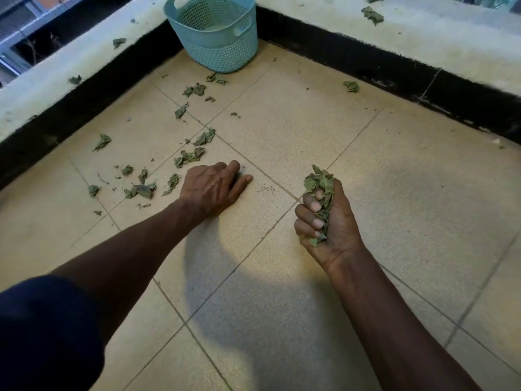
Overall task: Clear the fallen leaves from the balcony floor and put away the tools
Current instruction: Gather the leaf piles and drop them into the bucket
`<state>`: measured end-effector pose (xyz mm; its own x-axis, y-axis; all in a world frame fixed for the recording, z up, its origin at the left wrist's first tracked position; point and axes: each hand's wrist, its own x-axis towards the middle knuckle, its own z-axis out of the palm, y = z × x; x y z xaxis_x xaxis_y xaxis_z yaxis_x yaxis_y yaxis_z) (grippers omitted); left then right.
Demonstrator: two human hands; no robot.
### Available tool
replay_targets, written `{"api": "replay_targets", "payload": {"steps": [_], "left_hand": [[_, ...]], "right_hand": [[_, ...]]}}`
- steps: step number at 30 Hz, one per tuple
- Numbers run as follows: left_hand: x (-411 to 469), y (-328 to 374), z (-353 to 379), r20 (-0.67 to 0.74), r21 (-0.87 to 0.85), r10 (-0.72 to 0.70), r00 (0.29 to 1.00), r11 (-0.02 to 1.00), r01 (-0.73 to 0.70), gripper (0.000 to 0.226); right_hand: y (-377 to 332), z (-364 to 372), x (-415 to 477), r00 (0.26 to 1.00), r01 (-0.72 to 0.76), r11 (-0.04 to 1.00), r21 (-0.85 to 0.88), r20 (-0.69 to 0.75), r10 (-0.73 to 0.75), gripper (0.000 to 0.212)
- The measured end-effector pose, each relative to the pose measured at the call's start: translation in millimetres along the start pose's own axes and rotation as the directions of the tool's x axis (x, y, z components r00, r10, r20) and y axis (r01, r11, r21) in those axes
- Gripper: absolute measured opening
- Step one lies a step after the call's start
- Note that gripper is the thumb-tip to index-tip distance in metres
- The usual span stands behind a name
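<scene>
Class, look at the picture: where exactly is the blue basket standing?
In the head view the blue basket stands on the floor at top centre, tucked into the corner of the balcony wall, with scattered leaves just in front of it.

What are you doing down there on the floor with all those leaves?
A person is picking fallen leaves off the tiled balcony floor by hand. The right hand grips a bunch of leaves. The left hand rests on the tiles with fingers bent; whether it pinches anything is hidden. Many loose leaves lie scattered to its left, and a few on the ledge. A teal basket stands in the corner.
</scene>
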<state>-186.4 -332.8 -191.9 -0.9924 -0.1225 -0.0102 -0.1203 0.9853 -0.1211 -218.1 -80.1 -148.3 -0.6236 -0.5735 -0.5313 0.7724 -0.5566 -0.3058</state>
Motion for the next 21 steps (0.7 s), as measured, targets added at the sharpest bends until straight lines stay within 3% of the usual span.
{"api": "replay_targets", "payload": {"steps": [4, 7, 11, 14, 18, 20, 21], "left_hand": [[13, -4, 4, -0.053, -0.069, 0.067, 0.996, 0.995, -0.070, 0.038], [18, -7, 7, -0.085, -0.092, 0.039, 0.996, 0.995, -0.047, 0.040], [18, -3, 9, -0.069, -0.138, -0.151, 0.986, 0.980, 0.140, 0.042], [9, 12, 7, -0.022, -0.235, -0.340, 0.940, 0.916, 0.326, 0.044], [-7, 31, 6, -0.033, -0.286, -0.403, 0.915, 0.881, 0.377, 0.039], [-14, 43, 0, -0.053, -0.462, -0.508, 0.860, 0.776, 0.429, 0.038], [-15, 51, -6, -0.028, -0.648, -0.597, 0.802, 0.621, 0.440, 0.039]], "right_hand": [[-1, 9, 2, 1.000, -0.016, 1.000, 0.026, -0.005, 0.016, 0.049], [-5, 14, 2, 1.000, -0.021, 0.999, 0.034, -0.017, 0.021, 0.047], [-10, 14, -2, 0.996, -0.016, 0.999, 0.028, -0.085, 0.019, 0.041], [-15, 10, -3, 0.979, 0.011, 0.999, 0.036, -0.205, -0.004, 0.037], [-23, 8, 2, 0.966, 0.030, 0.997, 0.072, -0.259, -0.010, 0.033], [-22, 7, 0, 0.973, 0.046, 0.994, 0.096, -0.231, -0.022, 0.032], [-21, 8, -1, 0.974, 0.041, 0.992, 0.117, -0.225, -0.014, 0.032]]}}
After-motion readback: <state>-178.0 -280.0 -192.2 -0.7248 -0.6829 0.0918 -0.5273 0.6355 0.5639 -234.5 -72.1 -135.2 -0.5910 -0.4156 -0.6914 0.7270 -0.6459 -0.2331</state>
